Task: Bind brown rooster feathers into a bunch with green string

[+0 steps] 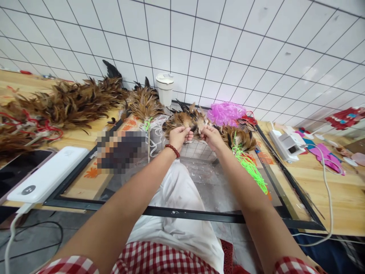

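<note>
My left hand point(180, 137), with a dark red bead bracelet at the wrist, is closed in a pinch on a small brown feather point(186, 121). Opposite it, my right hand point(211, 137) pinches a pale, fluffy feather point(201, 125). A narrow gap separates the two hands. Behind them lies a loose pile of brown and black feathers point(173, 122) on a glass panel in a black frame point(182, 215). To the left is a bunch of feathers on a stick point(145, 102), tied with green string. My fingers partly hide the feather ends.
Bundled feathers point(71, 101) cover the left side. A white cup point(164, 89) stands by the tiled wall. Pink plastic point(226, 113), bright green string point(253, 171) and more feathers point(242, 137) lie right. A white power bank point(48, 175) and a cable point(327, 190) flank the frame.
</note>
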Demonstrator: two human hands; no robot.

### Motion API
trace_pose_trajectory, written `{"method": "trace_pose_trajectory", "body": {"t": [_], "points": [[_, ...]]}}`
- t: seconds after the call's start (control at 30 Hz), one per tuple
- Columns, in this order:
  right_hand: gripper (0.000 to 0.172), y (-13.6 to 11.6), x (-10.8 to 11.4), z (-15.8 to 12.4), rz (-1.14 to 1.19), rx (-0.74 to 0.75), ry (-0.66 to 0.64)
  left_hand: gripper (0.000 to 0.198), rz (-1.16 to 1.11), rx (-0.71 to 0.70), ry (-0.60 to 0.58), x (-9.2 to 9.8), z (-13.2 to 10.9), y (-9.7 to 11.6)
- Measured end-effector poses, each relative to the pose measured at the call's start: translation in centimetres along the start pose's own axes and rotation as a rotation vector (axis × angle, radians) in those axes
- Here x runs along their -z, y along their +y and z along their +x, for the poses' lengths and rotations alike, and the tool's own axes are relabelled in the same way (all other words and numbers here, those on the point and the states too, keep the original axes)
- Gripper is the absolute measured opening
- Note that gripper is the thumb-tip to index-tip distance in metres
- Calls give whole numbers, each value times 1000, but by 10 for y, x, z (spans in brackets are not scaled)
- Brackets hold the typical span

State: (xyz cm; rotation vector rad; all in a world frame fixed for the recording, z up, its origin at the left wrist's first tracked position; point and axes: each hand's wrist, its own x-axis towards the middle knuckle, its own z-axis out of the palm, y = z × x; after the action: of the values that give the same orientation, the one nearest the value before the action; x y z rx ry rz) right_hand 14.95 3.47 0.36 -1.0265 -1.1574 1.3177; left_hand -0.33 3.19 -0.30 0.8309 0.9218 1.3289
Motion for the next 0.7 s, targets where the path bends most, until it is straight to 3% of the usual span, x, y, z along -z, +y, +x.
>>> {"method": "trace_pose_trajectory", "body": {"t": [0.2, 0.5, 0.63, 0.7], "points": [[23, 17, -23, -2, -31, 75, 17, 11, 53, 85, -118, 1, -4, 4], [34, 25, -23, -1, -59, 122, 46, 13, 43, 104, -166, 4, -2, 4], [30, 23, -15, -3, -467, 411, 120, 10, -56, -12, -29, 4, 2, 2], [29, 17, -11, -8, -805, 580, 37, 11, -102, -54, 49, 4, 6, 2]]}}
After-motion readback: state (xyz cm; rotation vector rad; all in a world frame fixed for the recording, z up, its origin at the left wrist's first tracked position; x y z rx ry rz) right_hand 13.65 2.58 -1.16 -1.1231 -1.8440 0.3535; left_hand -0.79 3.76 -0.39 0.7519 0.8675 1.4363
